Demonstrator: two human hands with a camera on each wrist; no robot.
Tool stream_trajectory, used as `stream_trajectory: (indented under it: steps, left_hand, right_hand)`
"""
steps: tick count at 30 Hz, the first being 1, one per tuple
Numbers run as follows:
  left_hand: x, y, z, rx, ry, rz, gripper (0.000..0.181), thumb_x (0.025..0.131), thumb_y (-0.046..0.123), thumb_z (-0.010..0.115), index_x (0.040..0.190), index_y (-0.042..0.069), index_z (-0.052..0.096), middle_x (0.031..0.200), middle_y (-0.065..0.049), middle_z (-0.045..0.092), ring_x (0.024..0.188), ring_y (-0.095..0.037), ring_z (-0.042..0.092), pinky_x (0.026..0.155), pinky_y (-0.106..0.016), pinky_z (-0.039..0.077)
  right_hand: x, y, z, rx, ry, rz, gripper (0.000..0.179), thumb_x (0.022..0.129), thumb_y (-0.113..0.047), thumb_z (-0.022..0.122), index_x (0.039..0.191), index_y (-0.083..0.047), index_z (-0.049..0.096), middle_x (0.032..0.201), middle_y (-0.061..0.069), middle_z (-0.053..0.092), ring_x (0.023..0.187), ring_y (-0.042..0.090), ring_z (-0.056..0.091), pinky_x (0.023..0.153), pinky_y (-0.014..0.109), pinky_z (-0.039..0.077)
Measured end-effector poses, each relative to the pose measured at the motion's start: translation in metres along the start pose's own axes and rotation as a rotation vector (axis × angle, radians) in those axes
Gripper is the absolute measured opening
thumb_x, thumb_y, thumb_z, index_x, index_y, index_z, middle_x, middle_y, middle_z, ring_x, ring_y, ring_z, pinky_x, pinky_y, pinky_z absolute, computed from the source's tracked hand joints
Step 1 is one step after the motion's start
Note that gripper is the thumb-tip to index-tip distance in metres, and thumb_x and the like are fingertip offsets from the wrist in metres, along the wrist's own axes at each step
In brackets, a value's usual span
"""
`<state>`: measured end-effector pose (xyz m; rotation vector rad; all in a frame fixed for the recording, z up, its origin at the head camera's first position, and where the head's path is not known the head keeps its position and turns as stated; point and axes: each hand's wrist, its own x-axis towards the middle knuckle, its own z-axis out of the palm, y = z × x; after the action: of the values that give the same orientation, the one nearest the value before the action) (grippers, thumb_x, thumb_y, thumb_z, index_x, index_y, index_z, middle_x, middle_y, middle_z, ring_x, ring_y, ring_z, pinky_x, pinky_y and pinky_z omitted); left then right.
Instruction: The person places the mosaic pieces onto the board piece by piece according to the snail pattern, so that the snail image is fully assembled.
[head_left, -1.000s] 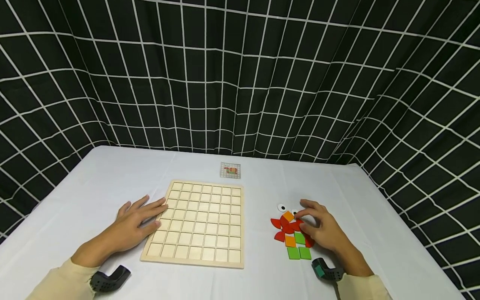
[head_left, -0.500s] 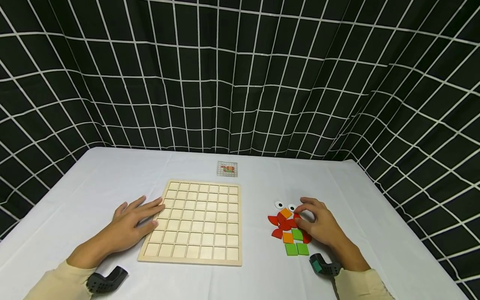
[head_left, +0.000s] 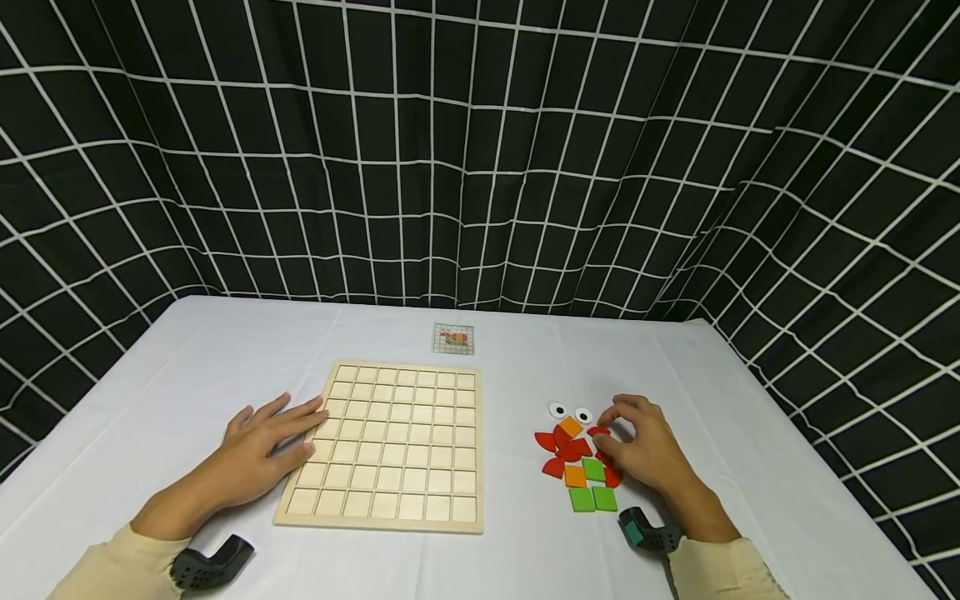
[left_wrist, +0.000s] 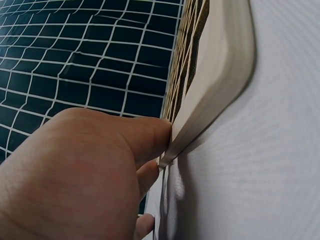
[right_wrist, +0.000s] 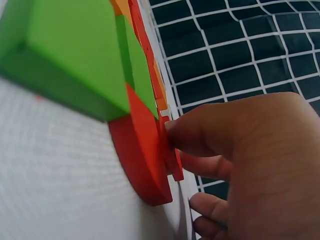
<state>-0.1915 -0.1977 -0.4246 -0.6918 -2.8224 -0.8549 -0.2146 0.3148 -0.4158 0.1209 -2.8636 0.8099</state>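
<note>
A wooden grid board (head_left: pixel 393 446) with raised square cells lies on the white table. My left hand (head_left: pixel 258 454) rests at its left edge with fingers spread and fairly straight; in the left wrist view the thumb (left_wrist: pixel 147 137) touches the rim. To the right of the board lies a cluster of flat red, orange and green tiles. My right hand (head_left: pixel 641 442) is at the cluster's right side, pinching a red curved tile (head_left: pixel 598 432) between thumb and index finger. In the right wrist view, the thumb touches red next to another red tile (right_wrist: pixel 137 155) and a green tile (right_wrist: pixel 75 50).
Two white eye discs (head_left: pixel 558 410) lie at the top of the cluster, above an orange tile (head_left: pixel 572 427). Green square tiles (head_left: pixel 581 500) form its near edge. A small picture card (head_left: pixel 453 339) lies beyond the board. A black curtain with white grid lines (head_left: pixel 397 167) surrounds the table.
My right hand has shifted slightly to the right, and the red tile at its fingertips now shows apart from the others. The left hand stays on the board's edge. The head view has shifted slightly.
</note>
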Motion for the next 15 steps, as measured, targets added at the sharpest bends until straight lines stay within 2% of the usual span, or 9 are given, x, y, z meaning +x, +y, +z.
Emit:
stream_trajectory:
  steps: [8, 15]
  left_hand:
    - [0.0001, -0.0009, 0.0003, 0.004, 0.001, 0.001, 0.041, 0.096, 0.028, 0.060, 0.133, 0.011, 0.060, 0.146, -0.010, 0.044, 0.135, -0.049, 0.024, 0.099, -0.071, 0.004]
    - [0.0009, -0.0011, 0.0006, 0.010, 0.002, 0.000, 0.041, 0.096, 0.029, 0.060, 0.133, 0.011, 0.060, 0.146, -0.009, 0.044, 0.135, -0.049, 0.025, 0.099, -0.071, 0.004]
  right_hand:
    - [0.0015, 0.0013, 0.0006, -0.023, 0.019, 0.050, 0.025, 0.082, -0.035, 0.075, 0.085, -0.013, 0.066, 0.129, 0.021, 0.048, 0.121, 0.041, 0.035, 0.096, 0.064, 0.035]
    - [-0.0006, 0.0009, 0.0009, -0.025, -0.012, -0.023, 0.026, 0.083, -0.022, 0.075, 0.107, -0.013, 0.072, 0.132, 0.021, 0.046, 0.123, 0.042, 0.033, 0.095, 0.068, 0.030]
